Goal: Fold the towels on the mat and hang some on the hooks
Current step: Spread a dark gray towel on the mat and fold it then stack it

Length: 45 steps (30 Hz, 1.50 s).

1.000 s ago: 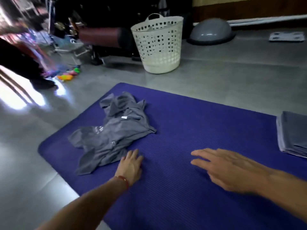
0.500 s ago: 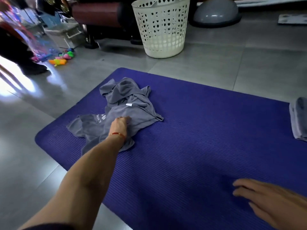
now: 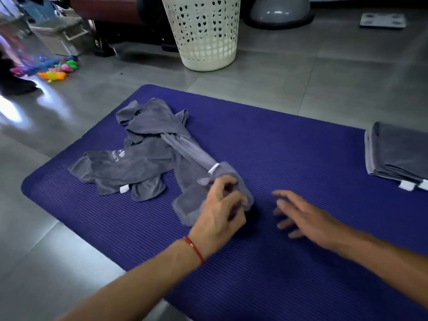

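The mat (image 3: 278,228) carries a crumpled towel heap (image 3: 139,158) at its far-left part. The left hand (image 3: 220,212) pinches one towel (image 3: 196,172) stretched from the heap; the right hand (image 3: 308,218) hovers spread beside it. Tangled cloth may drag the heap along.

White lettering on the crumpled grey towel (image 3: 129,167), upside down and too small to read

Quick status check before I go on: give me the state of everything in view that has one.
left hand: grips the pulled towel
right hand: open, holds nothing
pulled towel: stretched out from the pile
towel pile: crumpled, unfolded
folded towels: stacked at the mat's right edge
laundry basket: upright on the floor
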{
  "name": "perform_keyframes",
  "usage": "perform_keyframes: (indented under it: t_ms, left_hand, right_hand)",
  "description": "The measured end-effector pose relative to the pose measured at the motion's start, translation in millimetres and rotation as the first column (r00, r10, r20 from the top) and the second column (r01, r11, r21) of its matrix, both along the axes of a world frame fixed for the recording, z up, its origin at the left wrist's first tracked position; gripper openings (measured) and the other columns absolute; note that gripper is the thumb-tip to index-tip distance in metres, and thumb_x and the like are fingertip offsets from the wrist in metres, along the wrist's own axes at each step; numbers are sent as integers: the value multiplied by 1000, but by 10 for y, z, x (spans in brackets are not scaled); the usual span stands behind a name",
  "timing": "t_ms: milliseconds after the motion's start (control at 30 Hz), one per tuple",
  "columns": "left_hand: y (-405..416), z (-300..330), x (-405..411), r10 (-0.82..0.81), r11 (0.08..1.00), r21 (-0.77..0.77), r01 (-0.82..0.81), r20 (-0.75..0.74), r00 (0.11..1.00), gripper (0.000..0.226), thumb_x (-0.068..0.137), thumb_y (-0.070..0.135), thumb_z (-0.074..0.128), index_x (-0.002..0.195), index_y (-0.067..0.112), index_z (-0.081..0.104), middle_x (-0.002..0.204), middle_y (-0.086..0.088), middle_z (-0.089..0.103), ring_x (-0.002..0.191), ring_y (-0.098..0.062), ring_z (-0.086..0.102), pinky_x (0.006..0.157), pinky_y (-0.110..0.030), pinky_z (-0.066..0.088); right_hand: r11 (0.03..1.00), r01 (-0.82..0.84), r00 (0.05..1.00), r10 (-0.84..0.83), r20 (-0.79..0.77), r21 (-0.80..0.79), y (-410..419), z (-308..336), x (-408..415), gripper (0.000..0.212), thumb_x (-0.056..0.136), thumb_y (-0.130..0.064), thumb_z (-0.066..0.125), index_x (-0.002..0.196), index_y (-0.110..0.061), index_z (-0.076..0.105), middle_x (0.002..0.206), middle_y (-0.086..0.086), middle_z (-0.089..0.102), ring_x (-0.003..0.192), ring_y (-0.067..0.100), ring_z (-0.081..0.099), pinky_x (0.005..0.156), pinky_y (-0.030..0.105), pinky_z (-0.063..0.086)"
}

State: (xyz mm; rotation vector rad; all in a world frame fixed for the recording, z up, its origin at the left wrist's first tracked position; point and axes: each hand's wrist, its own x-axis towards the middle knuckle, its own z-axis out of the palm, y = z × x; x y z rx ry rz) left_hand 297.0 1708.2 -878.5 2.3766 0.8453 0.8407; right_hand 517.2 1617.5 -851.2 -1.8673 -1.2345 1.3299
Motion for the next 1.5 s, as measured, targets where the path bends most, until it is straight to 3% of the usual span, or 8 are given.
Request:
perform_keyframes:
  t_ms: [167,367,600,900,1067,1167,1333,1500]
  left_hand:
    - [-1008,65,635,-170,977,-104,189,164,972,15,86,2,68,99,9,71,136,-12,49,121,-13,53,99,-24,45]
    - [-877,-222,640,-55,998,-14,55,4,998,33,82,22,67,114,15,66,130,-1,56,120,-18,55,103,-35,46]
    - [68,-943,566,104,994,83,-65,-664,740,84,86,25,65,158,35,24,167,-6,14,150,-35,18,102,-61,42]
    - [375,-886,1082,98,995,74,-68,-583,807,51,90,36,29,124,26,66,114,-7,69,105,-38,60,92,-48,49]
    - [-677,-405,1309,-425,905,-90,416,-222,877,38,88,2,54,124,5,66,115,-14,70,106,-29,65,99,-36,47]
    - [-1128,-306,1182,-600,794,-221,566,-139,788,52,79,-10,57,128,3,64,135,-14,60,125,-28,56,112,-34,40]
    - [-504,-621,725,59,998,1,-61,-271,961,43,74,9,61,117,12,65,128,-9,57,118,-28,53,97,-48,49]
    - [386,-702,457,375,752,-325,-573,-504,778,43,92,23,69,130,11,56,120,-16,65,112,-34,61,97,-43,51]
  right_hand:
    - [949,266,815,-316,-486,-171,-16,-39,162,24,103,-11,54,125,-11,65,107,11,77,88,19,74,71,29,62]
    - [996,-27,999,29,22,-82,-732,-244,1106,42,89,14,58,104,-20,76,104,-2,78,96,10,73,88,31,58]
    - [768,-381,454,641,619,-515,-1556,-473,1874,40,93,-8,42,114,-38,59,105,-21,41,97,2,48,83,25,47]
    - [856,-468,485,458,745,-222,-1538,-519,1575,55,96,-30,48,147,-40,31,157,-17,10,132,6,40,106,25,40]
    - [970,-205,939,159,305,126,-1127,-359,1447,58,89,-66,59,141,-62,34,147,-35,38,129,-8,46,104,30,46]
    - [919,-393,870,361,337,30,-965,-427,1362,86,76,-79,67,148,-64,23,152,-37,30,138,-10,33,111,29,38]
    - [785,-588,563,571,597,-195,-1019,-652,1202,59,92,-63,58,146,-47,40,143,-25,39,132,0,31,114,32,33]
    - [789,-562,592,594,545,-249,-944,-511,1204,55,93,-63,55,144,-46,43,136,-25,41,129,0,35,111,27,34]
